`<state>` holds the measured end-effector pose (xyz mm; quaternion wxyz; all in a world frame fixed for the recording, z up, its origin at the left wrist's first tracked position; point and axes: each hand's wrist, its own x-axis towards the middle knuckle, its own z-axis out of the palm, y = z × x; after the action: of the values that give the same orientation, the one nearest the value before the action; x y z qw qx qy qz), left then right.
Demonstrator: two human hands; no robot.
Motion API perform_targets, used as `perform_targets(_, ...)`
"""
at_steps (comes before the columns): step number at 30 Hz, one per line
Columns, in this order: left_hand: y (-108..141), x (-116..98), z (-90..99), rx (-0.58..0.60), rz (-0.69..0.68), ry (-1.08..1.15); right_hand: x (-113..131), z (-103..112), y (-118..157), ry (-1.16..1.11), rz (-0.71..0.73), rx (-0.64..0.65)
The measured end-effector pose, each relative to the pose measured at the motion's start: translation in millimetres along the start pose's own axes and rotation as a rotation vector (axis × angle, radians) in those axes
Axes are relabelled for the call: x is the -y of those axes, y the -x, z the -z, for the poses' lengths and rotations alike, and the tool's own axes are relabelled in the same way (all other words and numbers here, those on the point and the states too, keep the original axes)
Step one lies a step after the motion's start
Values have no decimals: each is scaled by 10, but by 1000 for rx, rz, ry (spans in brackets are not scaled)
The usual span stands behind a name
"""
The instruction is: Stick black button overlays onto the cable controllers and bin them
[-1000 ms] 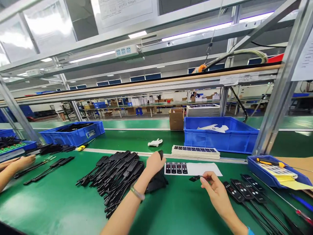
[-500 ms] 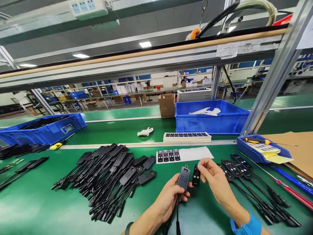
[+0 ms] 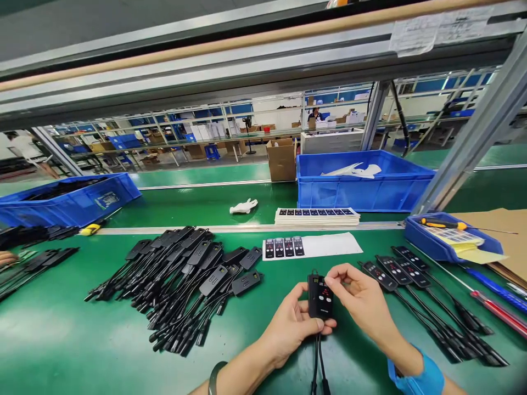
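My left hand (image 3: 288, 328) is closed round a black controller box (image 3: 315, 315), held upright with its small display at the top and two cables hanging below. In my right hand (image 3: 362, 302), thumb and forefinger pinch the upper right edge of a black label sticker (image 3: 325, 300) with red marks and white buttons. The sticker lies against the controller's front, below the display; how much of it is stuck down, I cannot tell. Behind them is a white backing sheet (image 3: 329, 247) bearing several black stickers (image 3: 284, 247) at its left end.
Unlabelled controllers (image 3: 201, 280) with cables lie piled at left; several labelled controllers (image 3: 397, 270) lie at right. A stack of sticker sheets (image 3: 317, 218), blue bins (image 3: 366, 192), a small blue tray (image 3: 432, 247) and a red screwdriver (image 3: 494, 312) surround them. Another person's hand (image 3: 7, 258) shows at far left.
The sticker has moved left from beside the controller onto its front. My two hands have come closer together, and the head view has tilted downward.
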<state>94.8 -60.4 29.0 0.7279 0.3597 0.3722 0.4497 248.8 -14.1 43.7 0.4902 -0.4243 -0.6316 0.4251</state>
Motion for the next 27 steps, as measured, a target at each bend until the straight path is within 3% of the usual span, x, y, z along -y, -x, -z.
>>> perform_targets(10, 2, 13, 2, 72, 19, 16, -25, -32, 28, -15, -31, 46)
perform_targets(27, 4, -11, -37, 72, 26, -48, -21, -36, 33, -8, -91, 49)
